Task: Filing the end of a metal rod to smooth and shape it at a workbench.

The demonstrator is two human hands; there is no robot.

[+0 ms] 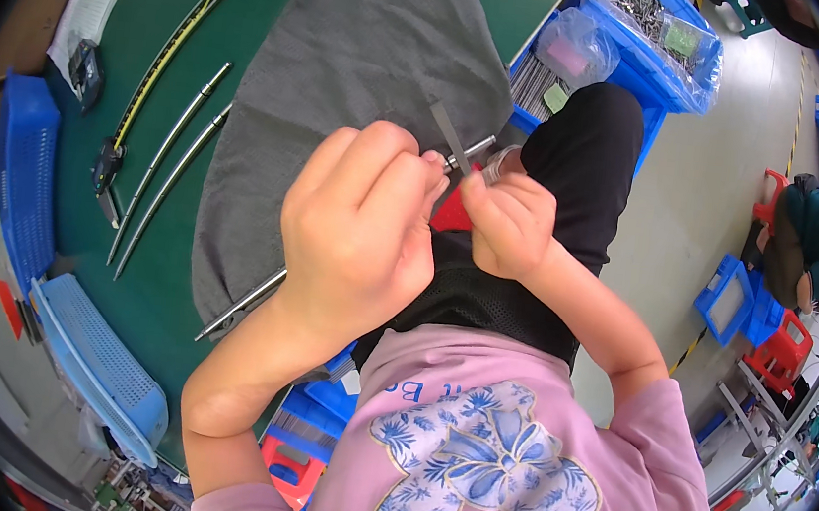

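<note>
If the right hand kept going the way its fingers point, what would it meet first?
Probably the thin flat metal strip pinched at its fingers, then the left hand gripping the long metal rod. The right hand points left toward them; depth is uncertain.

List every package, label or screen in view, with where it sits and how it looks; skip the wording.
Clear plastic bag: top centre-right, by the blue bins, pink slip inside.
Green label: top right, rectangular, inside a clear-lined blue bin.
Small pale-green tag: on the rods below the bag.
No screens seen.
</note>
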